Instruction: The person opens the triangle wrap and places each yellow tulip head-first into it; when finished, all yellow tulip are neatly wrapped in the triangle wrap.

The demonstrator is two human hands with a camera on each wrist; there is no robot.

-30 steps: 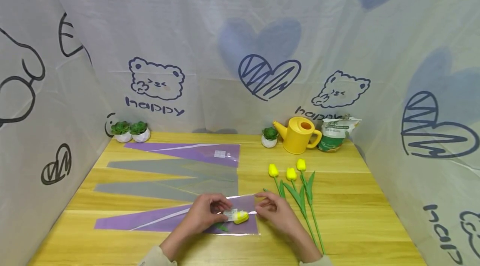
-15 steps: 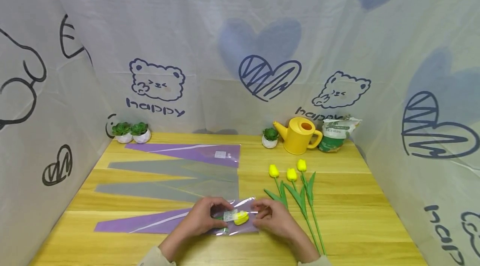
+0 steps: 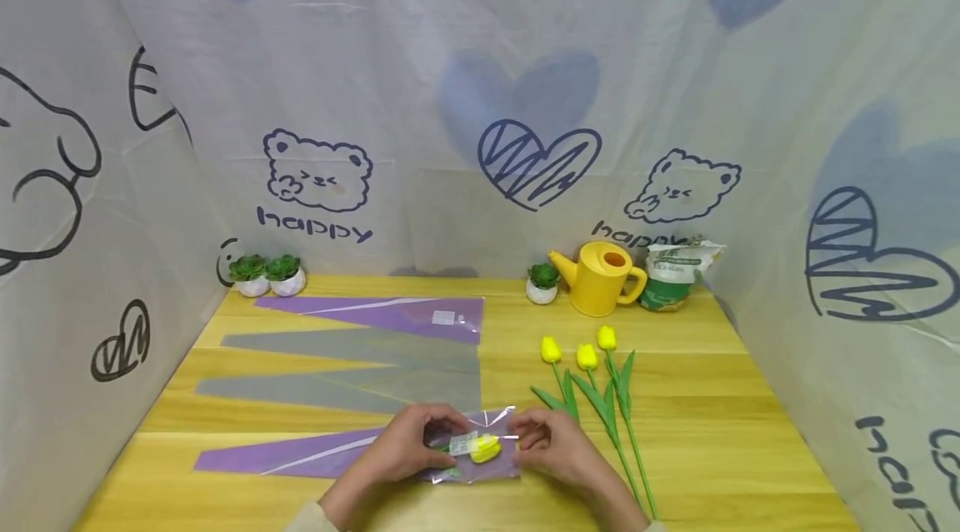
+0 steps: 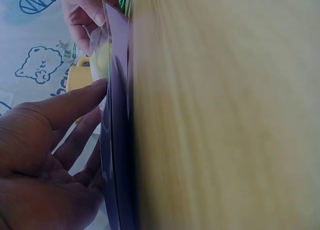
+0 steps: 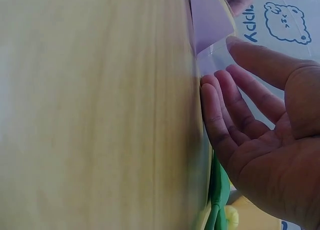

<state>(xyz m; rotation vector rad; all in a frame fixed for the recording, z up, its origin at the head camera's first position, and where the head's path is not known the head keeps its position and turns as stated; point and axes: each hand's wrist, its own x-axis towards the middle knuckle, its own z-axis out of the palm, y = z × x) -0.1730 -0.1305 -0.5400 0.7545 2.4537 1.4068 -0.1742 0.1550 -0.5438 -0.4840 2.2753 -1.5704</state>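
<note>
A yellow tulip (image 3: pixel 486 449) lies in a purple flower sleeve (image 3: pixel 307 454) with a clear front, its bloom near the sleeve's wide right end. A white label (image 3: pixel 463 444) overlaps the base of the bloom. My left hand (image 3: pixel 416 442) grips the sleeve left of the bloom, thumb on the near side and fingers on the far side. At the right end, my right hand (image 3: pixel 553 444) holds the sleeve's edge between thumb and fingers. In the right wrist view the thumb meets a raised corner of the purple film (image 5: pixel 212 19). The tulip's stem is mostly hidden.
Three yellow tulips (image 3: pixel 587 358) lie to the right. Two grey sleeves (image 3: pixel 300 388) and another purple sleeve (image 3: pixel 375 313) lie behind. Along the back stand small potted succulents (image 3: pixel 285 275), a yellow watering can (image 3: pixel 597 286) and a green-white bag (image 3: pixel 671 273).
My right hand has come slightly left onto the sleeve's end. The sleeve's clear film has bulged and creased between the hands. The head view has tilted up a little.
</note>
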